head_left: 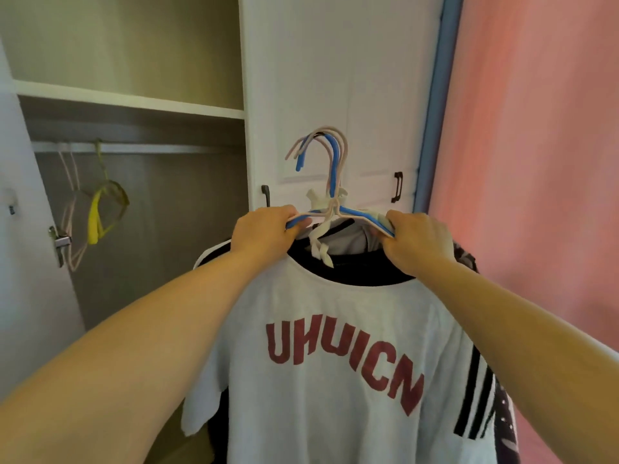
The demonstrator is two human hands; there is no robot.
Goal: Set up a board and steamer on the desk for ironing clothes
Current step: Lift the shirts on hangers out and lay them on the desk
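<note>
Clothes bundle: white T-shirt w/ red lettering in front, dark garments behind, all on a bunch of hangers (blue + pale pink), held up in front of the closed wardrobe door, just right of the open compartment. Left hand grips the left shoulder ends of the hangers; right hand grips the right ends. Probably light-ish but floppy; fabric soft, could slide off. Hangers thin and stiff, so best held at the shoulders or hooks, all together. Empty hangers on the rail inside. Board, steamer, desk: not in view. Garment count behind the tee unclear; hems cut off at bottom.
</note>
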